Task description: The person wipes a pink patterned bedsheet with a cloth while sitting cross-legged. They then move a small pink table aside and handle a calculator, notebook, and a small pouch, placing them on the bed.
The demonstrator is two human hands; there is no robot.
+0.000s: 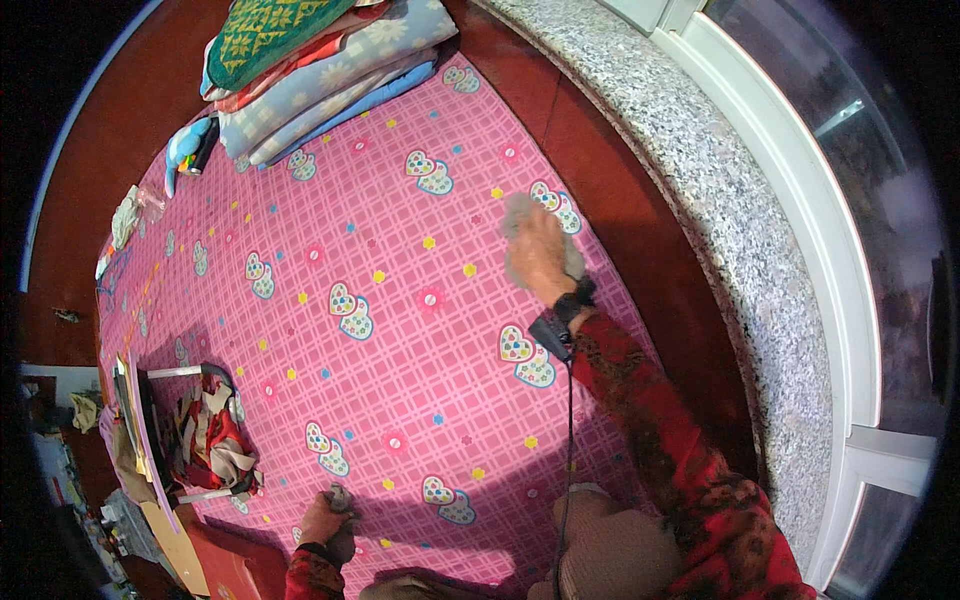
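Observation:
My right hand point(538, 251) presses down on a grey cloth point(517, 214) near the right edge of a pink checked mat point(420, 247) printed with hearts and flowers. Motion blurs this hand and the cloth. A black strap with a small device point(553, 339) sits at the right wrist, and a dark cable runs from it towards me. Lower left, my left hand point(324, 519) grips another grey cloth point(343, 536), bunched against the mat. My knee point(611, 544) rests on the mat between the two arms.
Folded quilts point(330, 90) are stacked at the far end, with a blue plush toy point(184, 150) beside them. Strips of fabric point(214, 442) lie by a frame at left, near a red box point(236, 559). A granite sill point(720, 225) and white window frame point(810, 247) border the right.

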